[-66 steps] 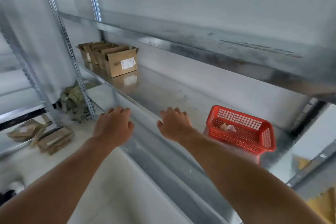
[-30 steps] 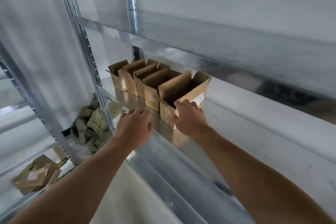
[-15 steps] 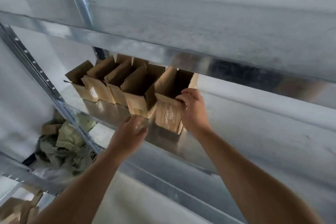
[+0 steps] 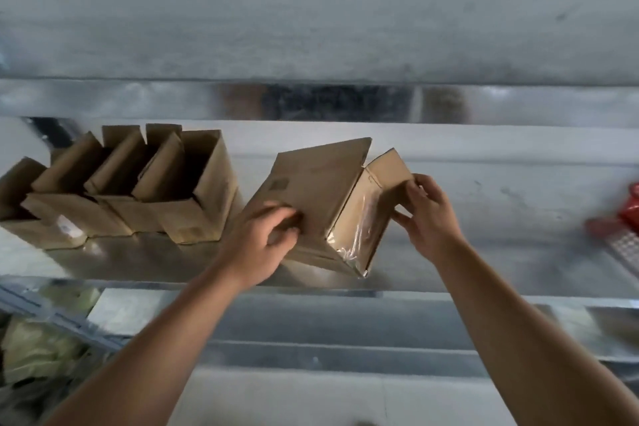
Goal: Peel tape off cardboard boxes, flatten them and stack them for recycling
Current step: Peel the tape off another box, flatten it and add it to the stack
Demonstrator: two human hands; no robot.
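Note:
A small brown cardboard box [image 4: 318,190] is tilted above the metal shelf [image 4: 145,259], its taped bottom turned toward me. Clear tape [image 4: 359,232] shines along that bottom face. My left hand [image 4: 262,242] grips the box's left side near its lower edge. My right hand [image 4: 425,214] holds the box's right edge by the flap, fingers pinched on the cardboard. To the left, several open boxes [image 4: 138,190] stand in a row on the same shelf, flaps up.
The shelf above [image 4: 311,45] hangs low over the boxes. A red plastic basket [image 4: 622,221] sits at the far right of the shelf. Crumpled tape and paper scraps [image 4: 38,353] lie on the floor at lower left, beyond a lower shelf rail [image 4: 311,356].
My right hand pulled the rightmost box out of the row and tipped it over to the right. My left hand came up and took hold of its left side. The view shifted right.

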